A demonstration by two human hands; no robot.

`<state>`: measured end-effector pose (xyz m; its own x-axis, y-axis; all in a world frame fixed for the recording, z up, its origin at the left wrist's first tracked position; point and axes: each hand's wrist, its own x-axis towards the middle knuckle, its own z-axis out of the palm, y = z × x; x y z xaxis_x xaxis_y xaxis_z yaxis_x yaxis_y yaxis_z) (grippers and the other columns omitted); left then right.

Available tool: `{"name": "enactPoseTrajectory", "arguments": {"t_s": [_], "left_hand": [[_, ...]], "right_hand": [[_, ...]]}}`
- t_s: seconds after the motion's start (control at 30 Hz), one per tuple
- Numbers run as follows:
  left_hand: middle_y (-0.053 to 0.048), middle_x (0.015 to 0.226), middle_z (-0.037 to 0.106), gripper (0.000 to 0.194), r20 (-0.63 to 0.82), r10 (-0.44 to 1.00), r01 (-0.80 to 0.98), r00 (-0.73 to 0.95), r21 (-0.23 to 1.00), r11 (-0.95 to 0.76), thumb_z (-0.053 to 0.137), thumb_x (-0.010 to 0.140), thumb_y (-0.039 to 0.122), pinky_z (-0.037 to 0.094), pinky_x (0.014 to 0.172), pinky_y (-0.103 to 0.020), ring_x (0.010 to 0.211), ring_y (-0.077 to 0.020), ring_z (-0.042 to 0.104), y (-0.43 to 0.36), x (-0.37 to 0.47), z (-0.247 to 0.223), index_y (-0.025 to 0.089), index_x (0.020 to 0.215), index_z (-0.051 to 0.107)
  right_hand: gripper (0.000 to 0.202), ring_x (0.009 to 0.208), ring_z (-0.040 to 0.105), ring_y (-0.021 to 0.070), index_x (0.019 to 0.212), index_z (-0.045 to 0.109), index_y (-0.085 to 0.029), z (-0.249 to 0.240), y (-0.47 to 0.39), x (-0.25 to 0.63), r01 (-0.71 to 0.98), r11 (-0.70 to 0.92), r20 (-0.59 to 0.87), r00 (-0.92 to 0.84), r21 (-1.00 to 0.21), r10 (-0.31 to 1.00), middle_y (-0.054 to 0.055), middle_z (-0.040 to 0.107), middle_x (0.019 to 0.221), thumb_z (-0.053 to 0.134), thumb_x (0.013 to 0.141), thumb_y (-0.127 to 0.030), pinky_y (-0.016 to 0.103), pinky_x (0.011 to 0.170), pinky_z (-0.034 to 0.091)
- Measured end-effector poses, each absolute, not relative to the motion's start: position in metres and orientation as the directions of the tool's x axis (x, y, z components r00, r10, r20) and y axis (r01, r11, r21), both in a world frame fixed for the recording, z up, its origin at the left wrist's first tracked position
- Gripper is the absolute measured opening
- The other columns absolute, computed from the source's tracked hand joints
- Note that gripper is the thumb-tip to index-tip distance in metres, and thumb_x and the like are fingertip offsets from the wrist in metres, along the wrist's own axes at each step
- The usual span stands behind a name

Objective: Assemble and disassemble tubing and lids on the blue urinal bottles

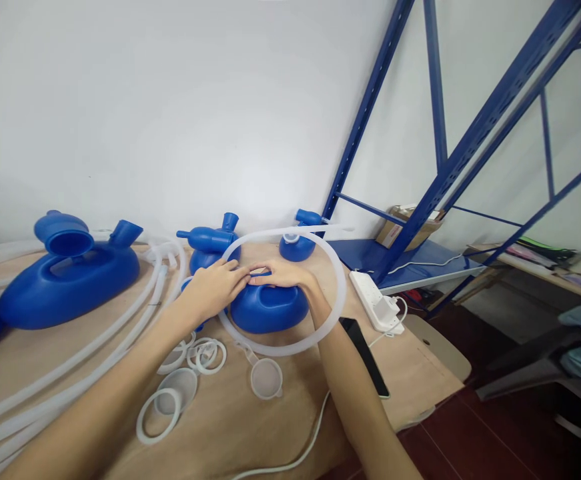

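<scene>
A blue plastic urinal bottle (269, 311) stands on the table before me. My right hand (279, 273) curls over its top from the right, fingers closed around the neck area. From the left, my left hand (221, 285) meets it there, its fingertips pressed in against the bottle's top and touching the right fingers. The grip hides the bottle's mouth. A translucent white tube (341, 283) loops around the bottle and passes over my right forearm. Just in front lie a clear round cap (266, 379) with a strap and several white sealing rings (159, 417).
More blue urinal bottles stand at the left (77, 283) and along the wall (297, 248). Long white tubes (105, 363) lie coiled at left. To the right are a phone (367, 357), a white power strip (374, 300) with a cable, and a blue metal shelf (363, 257).
</scene>
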<state>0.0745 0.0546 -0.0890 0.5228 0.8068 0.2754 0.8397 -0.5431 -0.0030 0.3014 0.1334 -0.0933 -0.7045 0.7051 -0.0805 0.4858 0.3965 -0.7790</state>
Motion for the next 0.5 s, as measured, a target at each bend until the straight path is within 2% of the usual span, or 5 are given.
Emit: {"name": "enactPoseTrajectory", "arguments": {"t_s": [0.2,0.33,0.5], "left_hand": [[-0.010,0.116,0.074,0.040,0.322,0.823,0.847,0.468,0.101,-0.522,0.038,0.109,0.037,0.053,0.092,-0.041,0.112,-0.0304,0.066,0.059,0.078,-0.092,0.023,0.124,0.072],[-0.010,0.110,0.074,0.039,0.314,0.815,0.822,0.487,0.151,-0.550,0.037,0.106,0.035,0.052,0.095,-0.042,0.107,-0.0299,0.067,0.064,0.075,-0.092,0.021,0.111,0.073],[-0.010,0.108,0.075,0.037,0.285,0.815,0.802,0.504,0.196,-0.564,0.039,0.104,0.036,0.051,0.096,-0.042,0.107,-0.0301,0.067,0.066,0.073,-0.087,0.021,0.106,0.073]], "right_hand": [[0.047,0.116,0.071,0.0232,0.130,0.076,-0.019,-0.095,0.133,0.297,0.416,0.460,-0.006,-0.747,-0.785,0.664,0.007,0.079,0.125,0.078,0.092,-0.046,0.031,0.102,0.053],[0.041,0.114,0.072,0.0225,0.123,0.078,-0.019,-0.093,0.133,0.295,0.419,0.458,-0.032,-0.764,-0.784,0.645,0.006,0.080,0.121,0.075,0.094,-0.048,0.029,0.102,0.053],[0.039,0.116,0.072,0.0214,0.123,0.079,-0.022,-0.089,0.131,0.295,0.393,0.483,-0.010,-0.783,-0.783,0.622,0.004,0.079,0.125,0.074,0.096,-0.049,0.025,0.101,0.053]]}}
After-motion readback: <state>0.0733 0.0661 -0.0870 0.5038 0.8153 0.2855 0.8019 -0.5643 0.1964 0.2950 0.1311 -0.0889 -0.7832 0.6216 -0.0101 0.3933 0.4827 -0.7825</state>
